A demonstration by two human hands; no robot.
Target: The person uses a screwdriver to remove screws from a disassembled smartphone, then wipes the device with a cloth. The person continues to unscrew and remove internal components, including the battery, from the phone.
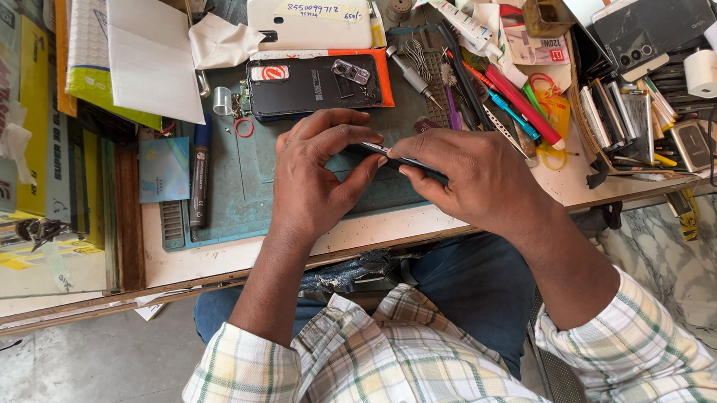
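My left hand [315,179] and my right hand [466,176] meet over a teal work mat [236,191]. Together they pinch a thin, flat metal tool or part [375,148] between thumbs and fingertips; its far end runs under my right fingers. Just beyond my hands lies a black phone [311,84], back side up, resting partly on an orange sheet. A white phone back [310,23] with a paper label lies farther away.
Pens, screwdrivers and tweezers [495,98] are strewn to the right of the mat. A cardboard tray with phone parts [637,118] and white chargers [709,73] stands at far right. A black marker [199,177], a white sheet [150,47] and a glass case [18,151] are on the left.
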